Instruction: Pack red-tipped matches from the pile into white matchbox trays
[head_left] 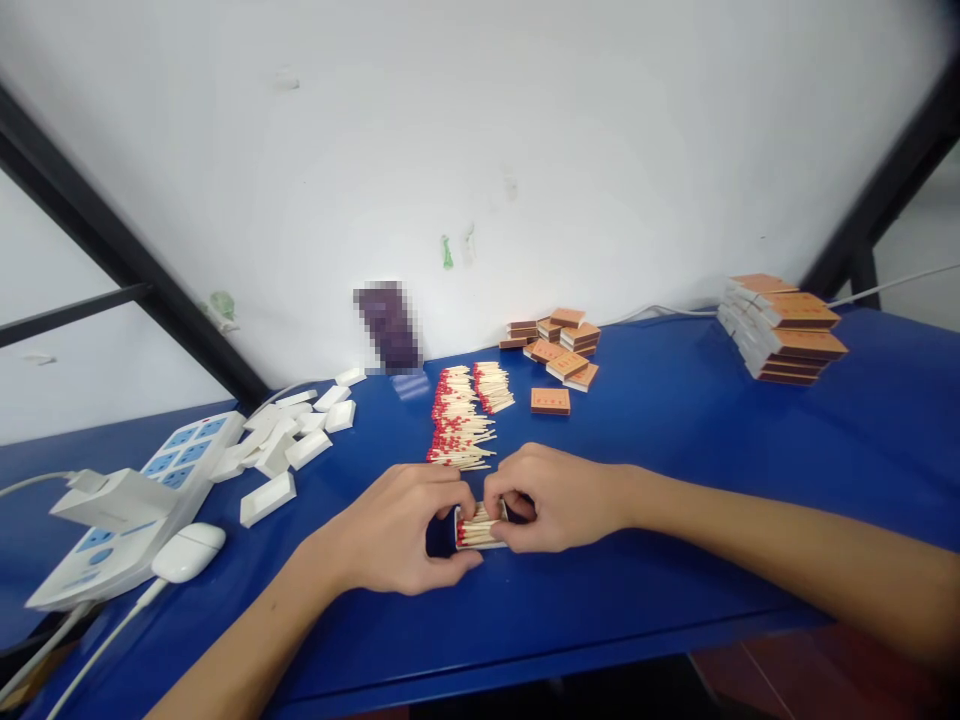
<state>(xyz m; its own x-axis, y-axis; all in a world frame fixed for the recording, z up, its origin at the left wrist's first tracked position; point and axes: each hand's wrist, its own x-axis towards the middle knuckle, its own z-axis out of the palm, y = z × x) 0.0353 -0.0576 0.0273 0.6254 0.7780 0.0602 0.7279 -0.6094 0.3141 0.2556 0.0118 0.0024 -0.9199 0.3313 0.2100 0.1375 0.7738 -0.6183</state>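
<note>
A small white matchbox tray [481, 545] lies on the blue table near its front edge, filled with red-tipped matches [474, 528]. My left hand [409, 530] curves around the tray's left end, thumb along the near side and fingers at the far side. From the right, my right hand [551, 500] reaches over the tray with thumb and forefinger bent down onto the matches and the right end; its exact hold is partly hidden. Just beyond the hands lie loose piles of red-tipped matches [461, 425]. A single orange matchbox cover [550, 401] sits behind my right hand.
Several empty white trays [285, 435] are scattered at the left beside a white power strip [150, 500] with a white earphone case [189, 552]. Orange matchboxes [566, 350] are heaped by the wall. Wrapped matchbox stacks [784, 330] stand far right. A blurred dark object [390, 325] leans on the wall.
</note>
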